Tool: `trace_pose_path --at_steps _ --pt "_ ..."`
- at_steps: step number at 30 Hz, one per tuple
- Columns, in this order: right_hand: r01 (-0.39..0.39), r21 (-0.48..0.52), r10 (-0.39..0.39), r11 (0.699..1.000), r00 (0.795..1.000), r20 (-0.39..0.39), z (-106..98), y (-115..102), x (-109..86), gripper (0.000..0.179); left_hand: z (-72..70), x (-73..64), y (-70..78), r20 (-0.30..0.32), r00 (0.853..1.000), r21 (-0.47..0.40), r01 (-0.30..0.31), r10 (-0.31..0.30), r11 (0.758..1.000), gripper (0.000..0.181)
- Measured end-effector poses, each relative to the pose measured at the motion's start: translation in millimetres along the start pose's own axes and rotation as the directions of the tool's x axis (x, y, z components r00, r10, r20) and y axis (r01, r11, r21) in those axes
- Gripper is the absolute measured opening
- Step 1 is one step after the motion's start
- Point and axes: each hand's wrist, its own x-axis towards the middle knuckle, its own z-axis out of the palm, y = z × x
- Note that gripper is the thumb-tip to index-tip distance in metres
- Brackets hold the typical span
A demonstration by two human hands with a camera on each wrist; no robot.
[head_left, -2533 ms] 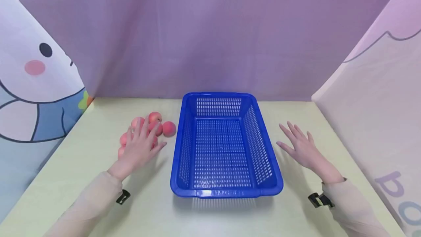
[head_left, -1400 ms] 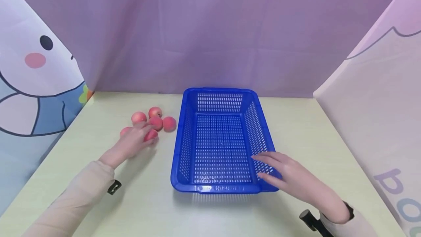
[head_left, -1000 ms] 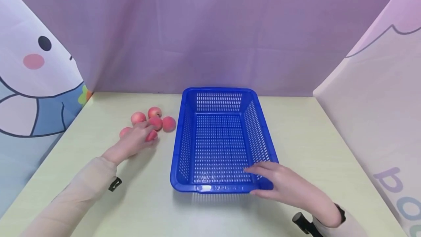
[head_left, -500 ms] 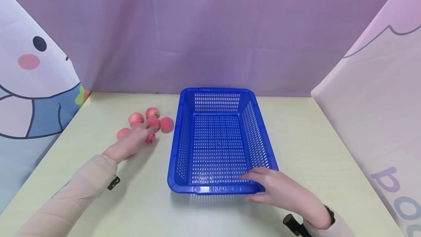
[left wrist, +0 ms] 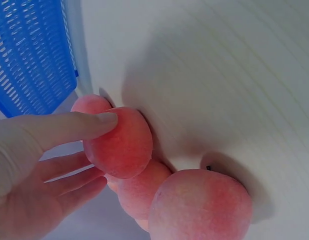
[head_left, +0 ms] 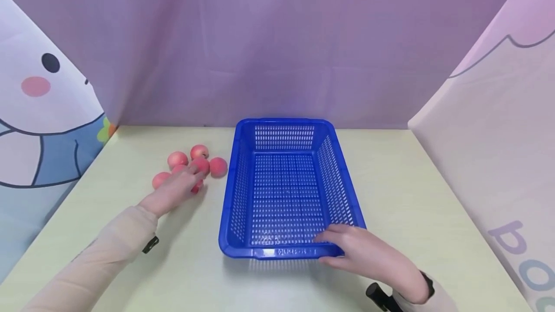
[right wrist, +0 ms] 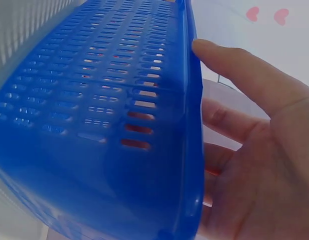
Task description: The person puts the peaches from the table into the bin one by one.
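My left hand (head_left: 175, 189) reaches in among several red apples on the table. In the left wrist view its thumb presses on one apple (left wrist: 122, 147) while its other fingers lie on the far side, pinching it. From the head view, most of that apple is hidden under the hand. At the front right corner of a blue plastic basket (head_left: 284, 253), my right hand (head_left: 362, 254) grips the rim, fingers over the inside and thumb outside. In the right wrist view the thumb tip meets the basket's rim (right wrist: 194, 100), and skin shows through the slots.
Other apples lie close around the left hand, one of them (head_left: 218, 167) right beside the basket's left wall. A purple cloth (head_left: 269, 47) stands along the table's back edge, with printed cloth panels at left and right.
The left hand has lowered from above the apples and pinches one. My right hand has moved left from beside the basket to its front right corner and taken hold of the rim.
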Motion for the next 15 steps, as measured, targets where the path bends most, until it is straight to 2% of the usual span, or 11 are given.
trace_pose_path --at_steps 3,6,12,15 --pt "-0.001 -0.009 0.001 1.000 1.000 0.006 0.2 -0.7 0.2 0.023 0.7 -0.8 -0.5 0.028 0.998 -0.076 0.061 -0.059 0.995 0.039" --pt "-0.011 -0.014 0.011 1.000 1.000 0.018 0.2 -1.5 0.4 0.022 2.0 -0.2 -1.3 0.041 0.996 -0.082 0.081 -0.078 0.993 0.038" --pt "-0.018 -0.029 0.019 0.999 0.999 0.038 -0.4 -3.9 0.2 0.023 5.5 1.2 -2.4 -0.019 1.000 0.032 -0.020 0.021 0.999 0.031" --pt "-0.006 -0.041 0.007 0.999 0.999 0.031 -0.7 -4.4 0.1 0.023 4.9 2.1 -1.4 -0.014 1.000 0.015 -0.012 0.012 1.000 0.026"
